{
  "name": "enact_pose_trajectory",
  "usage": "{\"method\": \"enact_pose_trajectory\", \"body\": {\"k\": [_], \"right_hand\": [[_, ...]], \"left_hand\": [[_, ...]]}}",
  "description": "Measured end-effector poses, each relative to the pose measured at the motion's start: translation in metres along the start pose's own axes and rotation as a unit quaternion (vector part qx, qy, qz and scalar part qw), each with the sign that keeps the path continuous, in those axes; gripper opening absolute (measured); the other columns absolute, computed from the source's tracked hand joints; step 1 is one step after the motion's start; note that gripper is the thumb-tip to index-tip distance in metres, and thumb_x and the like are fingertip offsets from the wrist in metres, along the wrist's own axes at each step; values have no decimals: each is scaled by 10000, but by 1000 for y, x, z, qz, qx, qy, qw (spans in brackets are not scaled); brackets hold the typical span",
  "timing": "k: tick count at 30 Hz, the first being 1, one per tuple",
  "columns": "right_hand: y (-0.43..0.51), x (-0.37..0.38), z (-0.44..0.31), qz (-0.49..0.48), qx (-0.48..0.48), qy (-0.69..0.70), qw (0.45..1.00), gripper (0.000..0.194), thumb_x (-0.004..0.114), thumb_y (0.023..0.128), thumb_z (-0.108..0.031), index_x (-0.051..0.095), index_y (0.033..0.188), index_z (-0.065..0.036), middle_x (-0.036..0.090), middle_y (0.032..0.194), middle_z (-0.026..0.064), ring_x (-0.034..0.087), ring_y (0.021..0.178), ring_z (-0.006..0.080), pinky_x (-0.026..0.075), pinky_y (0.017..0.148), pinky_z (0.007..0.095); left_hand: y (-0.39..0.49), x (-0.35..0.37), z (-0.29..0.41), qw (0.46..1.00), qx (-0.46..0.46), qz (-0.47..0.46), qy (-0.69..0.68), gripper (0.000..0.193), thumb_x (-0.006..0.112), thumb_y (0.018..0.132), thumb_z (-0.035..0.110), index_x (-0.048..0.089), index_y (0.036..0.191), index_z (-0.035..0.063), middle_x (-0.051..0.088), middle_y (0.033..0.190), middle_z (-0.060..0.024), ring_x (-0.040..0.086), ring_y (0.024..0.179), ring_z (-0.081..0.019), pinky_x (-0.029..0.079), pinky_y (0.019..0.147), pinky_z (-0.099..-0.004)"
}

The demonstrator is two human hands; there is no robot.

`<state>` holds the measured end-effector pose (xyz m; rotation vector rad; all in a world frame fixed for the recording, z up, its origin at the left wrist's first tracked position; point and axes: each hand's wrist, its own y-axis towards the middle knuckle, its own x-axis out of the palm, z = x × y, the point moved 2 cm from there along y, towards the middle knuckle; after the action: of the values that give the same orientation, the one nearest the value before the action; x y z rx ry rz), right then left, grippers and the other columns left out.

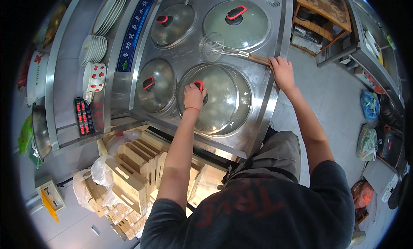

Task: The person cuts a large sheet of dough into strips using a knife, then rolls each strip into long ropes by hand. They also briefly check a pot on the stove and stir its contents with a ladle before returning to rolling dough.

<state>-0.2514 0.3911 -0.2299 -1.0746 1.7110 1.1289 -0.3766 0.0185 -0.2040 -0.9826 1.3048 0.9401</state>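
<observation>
My left hand [194, 97] grips the red-and-black knob [198, 85] of a glass lid [219, 108]. This lid sits off-centre over the front round pot [244, 102], so a crescent of the pot's cloudy liquid shows on the right. At the stove's right edge, my right hand [283, 71] holds the wooden handle of a wire-mesh skimmer [213, 47]. The skimmer's mesh bowl lies over the steel top between the pots. Three other glass lids with red-and-black knobs cover the neighbouring pots: front left [157, 85], back left [174, 24] and back right [237, 24].
Stacked white plates [109, 13], smaller dishes [93, 49] and strawberry-patterned bowls [96, 76] line the steel shelf at left. A control panel with red digits [84, 116] is below them. Wooden trays [129, 181] are piled beneath. A wooden cart [322, 10] and bagged goods [367, 142] stand right.
</observation>
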Motion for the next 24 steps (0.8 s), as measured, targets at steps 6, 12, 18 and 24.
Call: {"method": "enact_pose_trajectory", "body": {"k": [6, 12, 18, 24], "right_hand": [[-19, -4, 1, 92, 24, 28, 995, 439, 653, 888, -127, 613, 1325, -123, 616, 1200, 84, 566, 1175, 285, 441, 987, 452], [-85, -30, 24, 77, 99, 10, 992, 470, 703, 864, -117, 617, 1326, -105, 602, 1261, 99, 555, 1204, 309, 439, 995, 469], [-171, -37, 52, 28, 201, -3, 979, 466, 706, 879, -107, 603, 1332, -93, 590, 1272, 112, 550, 1191, 318, 438, 988, 481], [-248, -38, 77, -16, 263, -12, 965, 439, 699, 893, -114, 597, 1320, -89, 583, 1250, 122, 544, 1183, 323, 439, 974, 481]], "left_hand": [[-34, -8, 9, 999, -32, 25, 29, 606, 795, 842, 429, 539, 1155, -23, 597, 1140, -197, 611, 1103, -373, 551, 895, -492], [-48, -6, 0, 999, 11, 42, -21, 556, 787, 860, 293, 523, 1188, -70, 585, 1136, -222, 598, 1086, -400, 519, 947, -471], [-55, 11, 23, 997, 56, -1, -56, 501, 784, 853, 208, 529, 1162, -92, 586, 1132, -253, 596, 1071, -421, 508, 965, -464], [-59, 9, 35, 998, 51, -1, -44, 539, 800, 851, 243, 523, 1175, -87, 589, 1146, -240, 593, 1097, -403, 507, 971, -452]]}}
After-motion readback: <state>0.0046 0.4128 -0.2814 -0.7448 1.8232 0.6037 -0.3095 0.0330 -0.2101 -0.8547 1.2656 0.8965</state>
